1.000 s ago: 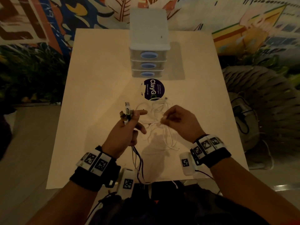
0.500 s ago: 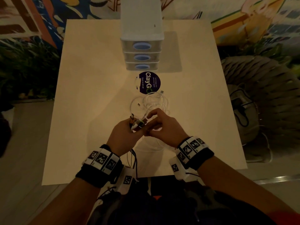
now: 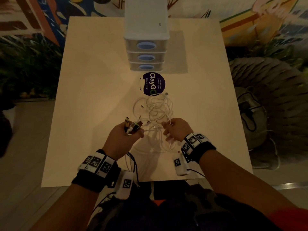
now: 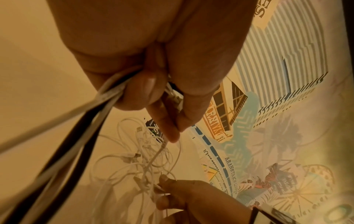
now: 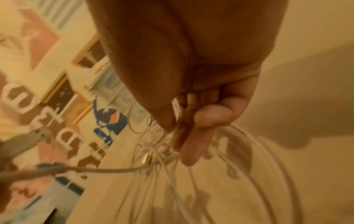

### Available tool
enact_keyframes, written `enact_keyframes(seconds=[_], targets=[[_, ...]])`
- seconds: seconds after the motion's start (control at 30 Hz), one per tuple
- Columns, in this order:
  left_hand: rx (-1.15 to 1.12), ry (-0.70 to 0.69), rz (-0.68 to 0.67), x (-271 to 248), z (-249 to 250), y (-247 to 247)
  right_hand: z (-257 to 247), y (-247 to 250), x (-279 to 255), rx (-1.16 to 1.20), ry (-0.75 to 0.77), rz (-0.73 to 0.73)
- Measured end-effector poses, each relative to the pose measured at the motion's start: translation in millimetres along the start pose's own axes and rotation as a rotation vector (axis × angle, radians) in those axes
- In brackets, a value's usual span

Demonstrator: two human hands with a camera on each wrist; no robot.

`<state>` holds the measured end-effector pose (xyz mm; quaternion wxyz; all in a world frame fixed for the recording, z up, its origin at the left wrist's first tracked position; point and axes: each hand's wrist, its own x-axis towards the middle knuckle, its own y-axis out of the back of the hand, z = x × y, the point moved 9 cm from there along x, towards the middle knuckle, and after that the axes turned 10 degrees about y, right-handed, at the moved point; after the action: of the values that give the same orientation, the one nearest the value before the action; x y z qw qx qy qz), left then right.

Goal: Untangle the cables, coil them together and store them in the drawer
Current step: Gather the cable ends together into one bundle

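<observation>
Still mid-untangling, by the look of it: nothing is coiled, and the small white plastic drawer unit (image 3: 146, 39) at the far end of the pale surface (image 3: 93, 90) has all three blue-handled drawers closed. Left hand (image 3: 124, 139) is fisted round a bundle of gathered plug ends (image 3: 132, 125), black and pale leads together; their tails hang off the near edge of the surface. The left wrist view shows thumb and fingers clamped on that bundle (image 4: 107, 91). Right hand (image 3: 177, 130) pinches thin white cable strands (image 5: 178, 121) between thumb and fingers, lifting them from the loose white tangle (image 3: 155, 109), which lies on the surface between the hands and the round dark-blue sticker (image 3: 154, 84). One white strand runs taut from hand to hand. Judgement: sorting is part done, with several white leads looped over each other. Next move calls for following one strand through the loops to its free plug rather than hauling, since pulling likely tightens the knot, then passing that end to the left-hand bundle.
</observation>
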<state>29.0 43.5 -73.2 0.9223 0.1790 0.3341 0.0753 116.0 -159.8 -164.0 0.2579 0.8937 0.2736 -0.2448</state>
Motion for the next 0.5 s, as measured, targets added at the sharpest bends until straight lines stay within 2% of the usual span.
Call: enact_keyframes(seconds=[0.17,0.37,0.5], targets=[[-0.032,0.019,0.014,-1,-5,5,6,-2,11,0.171,-0.002,0.049],[-0.107,-0.026,0.038,-5,-7,8,21,-3,-4,0.589,-0.319,0.035],[-0.114,-0.08,0.004,-11,2,3,29,-2,-2,0.529,-0.304,0.023]])
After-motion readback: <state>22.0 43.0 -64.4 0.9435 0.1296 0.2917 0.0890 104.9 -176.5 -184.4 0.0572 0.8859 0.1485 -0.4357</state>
